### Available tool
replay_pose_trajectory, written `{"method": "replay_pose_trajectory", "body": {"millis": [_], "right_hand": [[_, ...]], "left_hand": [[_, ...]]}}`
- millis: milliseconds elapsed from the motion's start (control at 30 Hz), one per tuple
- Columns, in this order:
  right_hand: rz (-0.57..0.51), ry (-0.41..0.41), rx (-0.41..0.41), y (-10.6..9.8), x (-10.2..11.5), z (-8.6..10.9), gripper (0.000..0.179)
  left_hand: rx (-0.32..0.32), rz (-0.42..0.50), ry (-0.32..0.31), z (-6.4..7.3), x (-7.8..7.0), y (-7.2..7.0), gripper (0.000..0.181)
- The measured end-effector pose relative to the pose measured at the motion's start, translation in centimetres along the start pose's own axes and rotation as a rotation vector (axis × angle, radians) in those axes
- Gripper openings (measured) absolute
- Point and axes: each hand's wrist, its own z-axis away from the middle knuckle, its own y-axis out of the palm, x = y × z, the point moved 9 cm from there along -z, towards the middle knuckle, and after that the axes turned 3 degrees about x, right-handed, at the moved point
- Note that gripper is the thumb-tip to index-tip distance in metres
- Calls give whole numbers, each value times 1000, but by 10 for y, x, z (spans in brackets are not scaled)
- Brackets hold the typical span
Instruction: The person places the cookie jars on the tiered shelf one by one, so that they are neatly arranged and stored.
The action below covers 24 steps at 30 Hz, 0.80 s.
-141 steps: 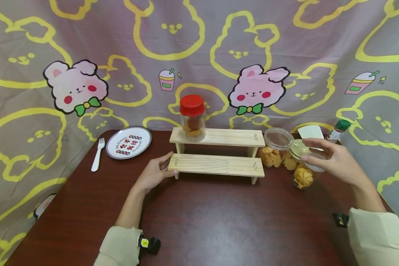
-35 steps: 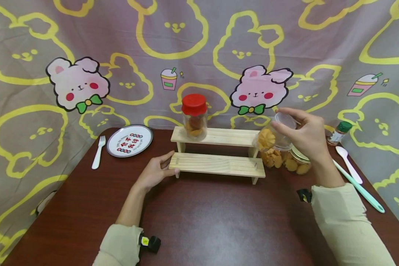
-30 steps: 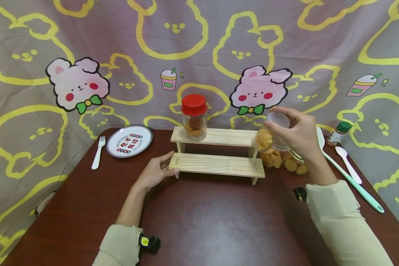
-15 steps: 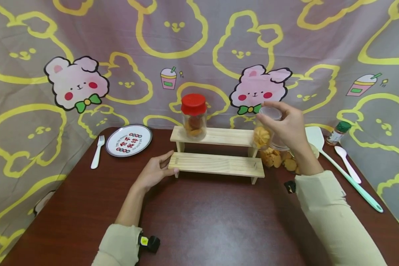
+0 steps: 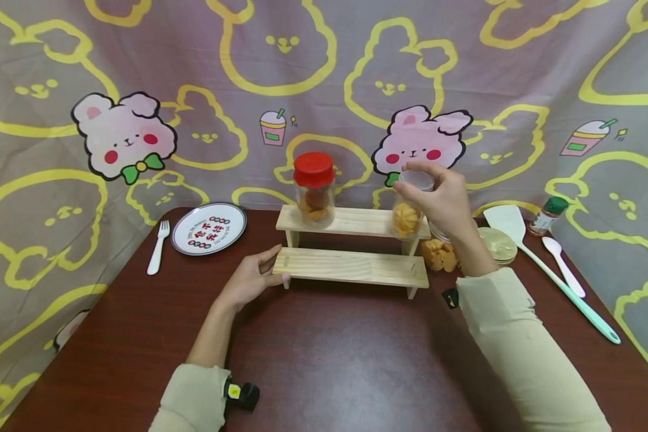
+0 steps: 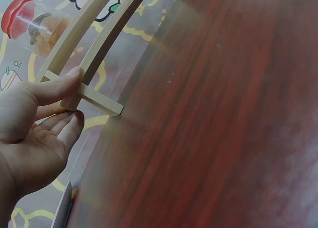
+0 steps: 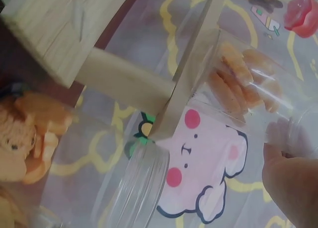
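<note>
A two-tier wooden rack stands at the middle back of the table. My left hand grips the left end of its lower shelf; the left wrist view shows the thumb on the wood. At the right end of the upper shelf, my right hand holds a clear cookie jar by its lid, upright. In the right wrist view the base of this cookie jar is at the shelf; whether it bears weight there I cannot tell. A red-lidded cookie jar stands on the upper shelf's left end.
Right of the rack are another clear jar of cookies, partly behind my right hand, and a gold-lidded jar. Beyond lie a spatula, a white spoon and a green-capped spice bottle. A plate and fork lie left.
My right hand has lifted the clear cookie jar from the table at the right and carried it left to the upper shelf, turning it upright. My left hand stays on the rack.
</note>
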Motion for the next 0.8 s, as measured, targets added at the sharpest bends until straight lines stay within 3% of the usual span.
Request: {"method": "replay_pose_trajectory", "body": {"millis": [800], "right_hand": [[-9,-4,6,34,2,-20,45]], "left_hand": [[3,7,0,1,0,0,77]]}}
